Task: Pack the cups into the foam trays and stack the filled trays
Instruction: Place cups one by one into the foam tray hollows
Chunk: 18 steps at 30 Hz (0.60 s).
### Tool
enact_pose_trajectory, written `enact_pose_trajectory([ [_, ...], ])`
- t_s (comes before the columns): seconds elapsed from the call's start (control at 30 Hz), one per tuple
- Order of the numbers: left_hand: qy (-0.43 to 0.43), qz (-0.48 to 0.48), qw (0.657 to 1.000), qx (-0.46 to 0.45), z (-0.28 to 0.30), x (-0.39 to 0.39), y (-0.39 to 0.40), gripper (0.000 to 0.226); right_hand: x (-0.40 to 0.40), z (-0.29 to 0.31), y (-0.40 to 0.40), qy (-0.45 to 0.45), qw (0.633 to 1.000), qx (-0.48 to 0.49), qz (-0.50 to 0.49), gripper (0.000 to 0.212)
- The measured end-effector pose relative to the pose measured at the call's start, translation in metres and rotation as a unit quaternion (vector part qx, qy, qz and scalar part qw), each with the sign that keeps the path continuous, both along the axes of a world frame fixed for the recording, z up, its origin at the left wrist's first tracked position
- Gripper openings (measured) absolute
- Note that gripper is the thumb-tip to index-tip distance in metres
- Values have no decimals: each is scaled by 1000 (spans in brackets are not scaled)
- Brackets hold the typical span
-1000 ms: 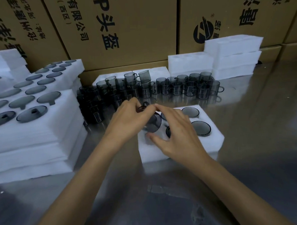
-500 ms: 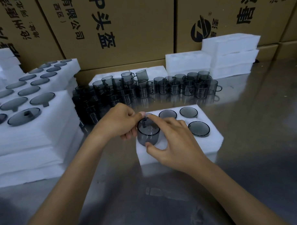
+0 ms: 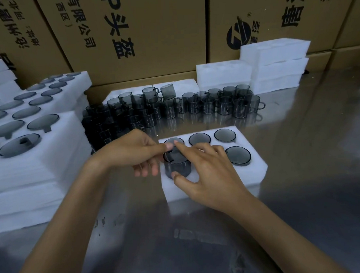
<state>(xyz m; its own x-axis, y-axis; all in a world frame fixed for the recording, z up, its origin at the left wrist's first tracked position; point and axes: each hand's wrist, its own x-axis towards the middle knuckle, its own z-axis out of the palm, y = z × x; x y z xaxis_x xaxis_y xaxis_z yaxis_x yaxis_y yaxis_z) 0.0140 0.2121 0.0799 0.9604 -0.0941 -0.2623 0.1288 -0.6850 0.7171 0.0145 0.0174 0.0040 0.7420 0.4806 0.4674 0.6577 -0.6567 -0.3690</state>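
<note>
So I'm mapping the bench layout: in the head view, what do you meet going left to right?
Stack of filled foam trays → left hand → cup being seated → right hand → stack of empty foam trays.

Reflective steel table [image 3: 298,152]: foam trays [image 3: 213,184], loose smoky cups [image 3: 194,107], cardboard boxes [image 3: 151,35].

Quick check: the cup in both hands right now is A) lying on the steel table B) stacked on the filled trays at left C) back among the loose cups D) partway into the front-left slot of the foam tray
D: the cup stands proud of the foam tray at its front-left slot, left hand and right hand both on it.
</note>
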Motion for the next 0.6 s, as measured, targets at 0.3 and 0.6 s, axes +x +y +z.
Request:
enact_pose_trajectory([
  [0.3,93,3,996,-18,-15,5,13,64,-2,-3,1,-31,995,-95,-15,67],
  [0.6,157,4,980,-123,-42,12,23,70,-1,-11,-2,-60,984,-164,-41,64],
])
